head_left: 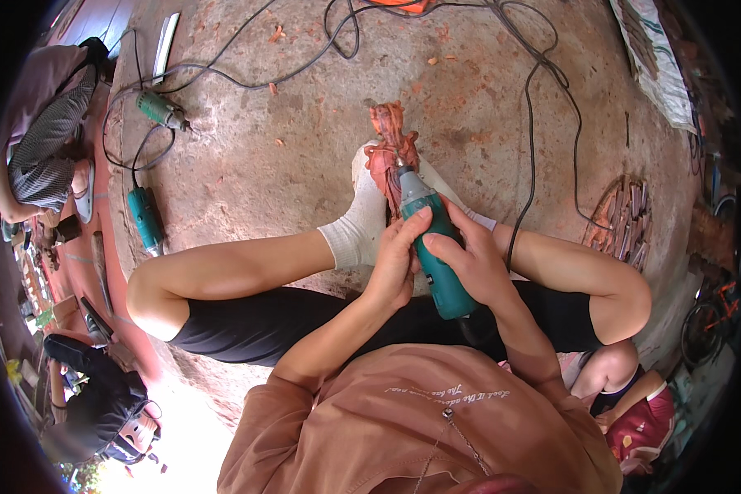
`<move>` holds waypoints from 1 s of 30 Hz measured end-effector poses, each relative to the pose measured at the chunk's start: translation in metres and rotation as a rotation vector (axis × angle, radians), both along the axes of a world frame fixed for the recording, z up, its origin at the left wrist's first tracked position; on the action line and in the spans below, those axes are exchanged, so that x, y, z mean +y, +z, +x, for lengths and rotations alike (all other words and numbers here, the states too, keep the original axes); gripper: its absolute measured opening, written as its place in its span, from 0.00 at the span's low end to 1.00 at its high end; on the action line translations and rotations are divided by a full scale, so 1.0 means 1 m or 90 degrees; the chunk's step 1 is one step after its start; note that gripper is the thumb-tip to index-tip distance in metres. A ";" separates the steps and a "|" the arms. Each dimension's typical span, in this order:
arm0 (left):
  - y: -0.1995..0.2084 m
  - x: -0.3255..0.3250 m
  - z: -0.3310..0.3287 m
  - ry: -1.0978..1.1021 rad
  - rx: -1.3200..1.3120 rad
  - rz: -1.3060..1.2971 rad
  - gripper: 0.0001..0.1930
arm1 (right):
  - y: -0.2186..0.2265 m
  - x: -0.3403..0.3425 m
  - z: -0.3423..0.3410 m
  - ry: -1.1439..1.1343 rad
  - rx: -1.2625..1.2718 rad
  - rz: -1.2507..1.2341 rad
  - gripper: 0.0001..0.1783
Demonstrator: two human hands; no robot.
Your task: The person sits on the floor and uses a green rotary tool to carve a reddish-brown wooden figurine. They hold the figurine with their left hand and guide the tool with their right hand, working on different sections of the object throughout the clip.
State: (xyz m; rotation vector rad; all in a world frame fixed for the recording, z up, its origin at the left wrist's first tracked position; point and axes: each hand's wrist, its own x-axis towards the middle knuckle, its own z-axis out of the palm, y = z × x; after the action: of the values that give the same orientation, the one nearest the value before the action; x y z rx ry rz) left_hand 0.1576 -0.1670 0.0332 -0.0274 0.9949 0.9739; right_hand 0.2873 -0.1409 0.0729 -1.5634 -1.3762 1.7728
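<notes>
A teal-green die grinder with a grey collar lies slantwise before my body, its tip pointing away from me. My right hand is wrapped round its body from the right, thumb on top. From the left, my left hand is closed against the front of the grinder near the collar. The grinder's bit meets the lower part of a reddish-brown wood carving, whose fine detail is too small to make out. My feet, in white socks, press the carving from both sides on the stone-like floor.
At left lie a green grinder and a teal grinder. Black cables loop across the floor. To the right is a bundle of slender tools; a white sack stands beyond. Other people sit at left and lower right.
</notes>
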 end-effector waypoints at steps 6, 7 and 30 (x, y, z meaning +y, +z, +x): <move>-0.006 -0.005 -0.008 -0.032 -0.012 0.015 0.21 | 0.001 0.000 -0.003 -0.005 0.033 0.030 0.39; -0.006 -0.003 -0.009 -0.021 -0.008 0.010 0.21 | 0.001 0.003 -0.006 0.001 0.036 0.021 0.39; 0.010 0.012 0.025 -0.061 -0.032 0.074 0.19 | 0.007 0.002 0.032 -0.011 -0.005 0.058 0.38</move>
State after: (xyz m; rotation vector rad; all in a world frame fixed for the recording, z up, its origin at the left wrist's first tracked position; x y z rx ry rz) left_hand 0.1828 -0.1552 0.0436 0.0917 0.8846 0.9372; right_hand 0.3194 -0.1391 0.0801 -1.5313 -1.4230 1.6718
